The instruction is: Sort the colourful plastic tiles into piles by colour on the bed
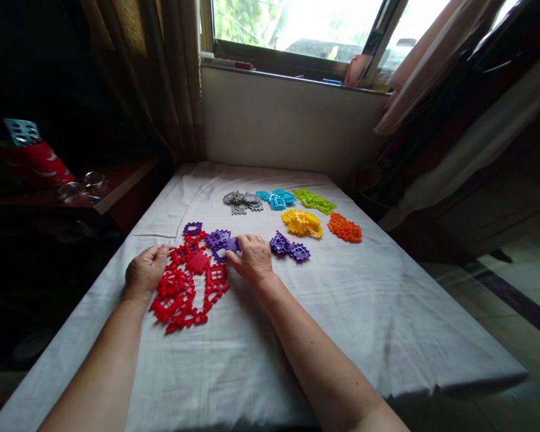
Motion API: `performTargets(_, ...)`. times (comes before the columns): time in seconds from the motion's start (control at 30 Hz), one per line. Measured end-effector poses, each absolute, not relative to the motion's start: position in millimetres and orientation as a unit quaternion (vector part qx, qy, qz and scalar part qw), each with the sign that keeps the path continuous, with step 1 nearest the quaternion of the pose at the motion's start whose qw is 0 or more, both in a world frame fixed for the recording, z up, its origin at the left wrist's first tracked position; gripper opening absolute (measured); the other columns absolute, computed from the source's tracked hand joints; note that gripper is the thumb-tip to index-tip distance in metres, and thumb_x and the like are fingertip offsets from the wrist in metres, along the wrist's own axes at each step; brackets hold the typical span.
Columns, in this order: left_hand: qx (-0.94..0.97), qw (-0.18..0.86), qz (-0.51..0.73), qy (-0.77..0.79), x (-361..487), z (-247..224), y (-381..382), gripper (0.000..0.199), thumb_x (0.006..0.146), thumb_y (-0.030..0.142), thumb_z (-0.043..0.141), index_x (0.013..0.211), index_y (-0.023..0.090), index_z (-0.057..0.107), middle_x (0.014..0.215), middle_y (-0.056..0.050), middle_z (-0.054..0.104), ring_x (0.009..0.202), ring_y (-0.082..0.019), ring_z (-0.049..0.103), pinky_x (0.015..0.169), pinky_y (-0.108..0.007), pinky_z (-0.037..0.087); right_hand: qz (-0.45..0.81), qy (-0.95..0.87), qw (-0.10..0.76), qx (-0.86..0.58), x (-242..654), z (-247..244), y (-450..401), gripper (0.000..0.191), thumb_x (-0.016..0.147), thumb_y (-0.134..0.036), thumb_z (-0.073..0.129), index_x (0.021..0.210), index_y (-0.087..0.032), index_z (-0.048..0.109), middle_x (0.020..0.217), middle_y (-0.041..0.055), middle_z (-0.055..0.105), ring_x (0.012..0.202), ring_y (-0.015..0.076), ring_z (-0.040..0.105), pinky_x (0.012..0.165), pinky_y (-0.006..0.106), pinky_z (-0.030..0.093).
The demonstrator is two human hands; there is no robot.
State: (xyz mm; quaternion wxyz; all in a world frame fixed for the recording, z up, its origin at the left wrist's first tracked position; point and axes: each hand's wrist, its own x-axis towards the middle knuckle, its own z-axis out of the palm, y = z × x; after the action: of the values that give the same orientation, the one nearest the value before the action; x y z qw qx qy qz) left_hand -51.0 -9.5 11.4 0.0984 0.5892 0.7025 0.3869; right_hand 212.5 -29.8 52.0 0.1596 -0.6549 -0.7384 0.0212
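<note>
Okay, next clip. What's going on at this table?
A person has both bare hands among toothed plastic building pieces on a cloth-covered table. The right hand is at a purple cluster; the left hand is by the edge of the red pile, its grip unclear. More purple pieces lie just right of the right hand. Farther back sit separate gray, blue, green, yellow and orange piles.
</note>
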Motion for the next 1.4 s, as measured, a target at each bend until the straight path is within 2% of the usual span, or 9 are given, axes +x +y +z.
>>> performTargets(0.2,0.589,0.098,0.381,0.706,-48.5,15.7,-11.6,0.035,0.086,0.046,0.049,0.091,0.023,0.075,0.080,-0.004,0.075,0.081,-0.021,0.069,0.064,-0.026,0.047,-0.033,-0.703,0.129,-0.699,263.5,58.7,-21.3,0.033,0.091,-0.045,0.059,0.109,-0.019,0.069,0.117,0.0123,0.068,0.111,0.0297,0.054,0.092,0.043,0.036)
performTargets(0.3,0.589,0.105,0.382,0.704,-47.8,17.1,-12.2,0.034,0.086,0.045,0.049,0.090,0.023,0.074,0.079,-0.004,0.075,0.079,-0.021,0.069,0.065,-0.026,0.047,-0.044,-0.695,0.135,-0.705,270.0,58.8,-21.7,0.031,0.091,-0.042,0.060,0.108,-0.019,0.071,0.129,0.0138,0.064,0.122,0.0323,0.049,0.096,0.046,0.034)
performTargets(0.37,0.592,0.103,0.386,0.701,-47.5,17.8,-12.7,0.033,0.085,0.045,0.050,0.089,0.023,0.074,0.078,-0.004,0.075,0.078,-0.021,0.068,0.064,-0.026,0.047,-0.035,-0.706,0.143,-0.693,262.0,59.2,-23.7,0.028,0.092,-0.038,0.057,0.108,-0.021,0.072,0.132,0.0121,0.063,0.124,0.0305,0.049,0.098,0.045,0.035)
performTargets(0.5,0.589,0.105,0.389,0.701,-47.3,17.8,-13.1,0.033,0.086,0.046,0.050,0.090,0.023,0.074,0.079,-0.004,0.075,0.080,-0.021,0.069,0.065,-0.026,0.048,0.018,-0.748,0.126,-0.652,224.1,59.3,-29.1,0.031,0.094,-0.045,0.054,0.109,-0.024,0.071,0.116,0.0089,0.071,0.113,0.0257,0.057,0.095,0.041,0.039)
performTargets(0.63,0.587,0.106,0.397,0.697,-49.4,15.0,-11.7,0.032,0.085,0.045,0.051,0.090,0.024,0.074,0.079,-0.004,0.075,0.081,-0.021,0.070,0.065,-0.026,0.048,0.044,-0.747,0.103,-0.655,189.1,56.5,-31.1,0.043,0.090,-0.057,0.057,0.110,-0.021,0.068,0.115,0.0113,0.071,0.109,0.0266,0.060,0.092,0.039,0.041)
performTargets(0.87,0.584,0.106,0.390,0.704,-51.1,12.9,-10.0,0.034,0.085,0.047,0.051,0.091,0.024,0.075,0.079,-0.004,0.075,0.080,-0.021,0.069,0.063,-0.026,0.047,0.048,-0.745,0.096,-0.659,187.2,56.8,-27.6,0.037,0.086,-0.046,0.064,0.112,-0.020,0.067,0.115,0.0114,0.070,0.106,0.0259,0.061,0.088,0.036,0.042)
performTargets(1.07,0.582,0.106,0.386,0.708,-48.0,16.7,-11.0,0.032,0.085,0.044,0.052,0.090,0.024,0.076,0.081,-0.004,0.076,0.081,-0.022,0.069,0.063,-0.026,0.047,-0.004,-0.715,0.150,-0.683,228.8,64.3,-29.3,0.038,0.089,-0.046,0.060,0.118,-0.023,0.065,0.117,0.0111,0.069,0.107,0.0263,0.060,0.088,0.037,0.039)
performTargets(1.23,0.587,0.093,0.381,0.709,-49.7,13.1,-10.3,0.034,0.086,0.045,0.050,0.090,0.024,0.076,0.080,-0.004,0.075,0.077,-0.022,0.068,0.060,-0.027,0.046,-0.036,-0.664,0.125,-0.736,264.5,62.8,-24.5,0.036,0.089,-0.047,0.059,0.112,-0.020,0.068,0.116,0.0147,0.069,0.106,0.0294,0.058,0.087,0.040,0.037)
performTargets(1.4,0.585,0.087,0.377,0.713,-50.2,12.4,-10.5,0.034,0.086,0.045,0.050,0.091,0.025,0.077,0.081,-0.004,0.075,0.076,-0.022,0.067,0.059,-0.026,0.046,-0.042,-0.665,0.112,-0.737,263.3,56.8,-22.2,0.035,0.092,-0.047,0.056,0.106,-0.018,0.070,0.110,0.0159,0.071,0.106,0.0303,0.056,0.087,0.042,0.034)
